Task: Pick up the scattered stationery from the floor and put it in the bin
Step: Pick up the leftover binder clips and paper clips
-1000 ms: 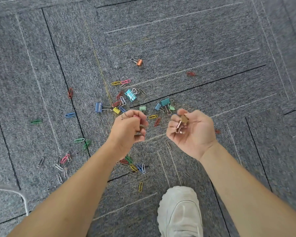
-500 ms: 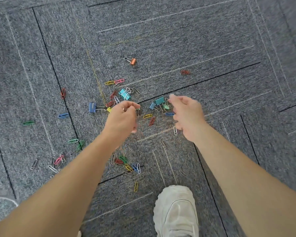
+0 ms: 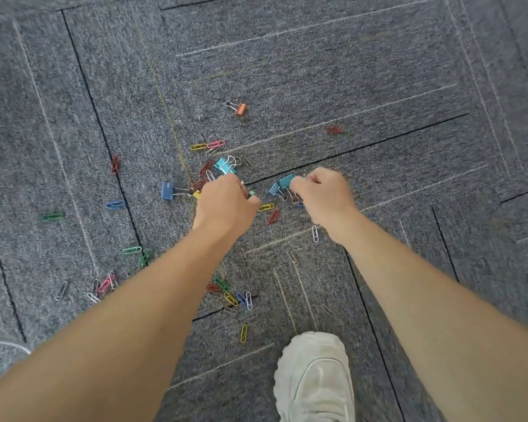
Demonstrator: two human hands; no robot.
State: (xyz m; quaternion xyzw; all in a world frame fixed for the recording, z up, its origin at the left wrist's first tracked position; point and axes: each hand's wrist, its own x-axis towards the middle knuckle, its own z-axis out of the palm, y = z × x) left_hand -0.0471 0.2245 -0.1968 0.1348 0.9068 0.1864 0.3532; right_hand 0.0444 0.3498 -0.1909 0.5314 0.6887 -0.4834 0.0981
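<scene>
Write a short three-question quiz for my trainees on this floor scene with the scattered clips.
1. True or false: a bin is visible on the grey carpet floor.
2. Multiple choice: the lone metal binder clip, lying farthest up the view beyond the main cluster, is A orange, B purple, C black.
3. Short answer: which hand wears the thin metal ring?

Key: 1 false; 2 A; 3 the left hand.
</scene>
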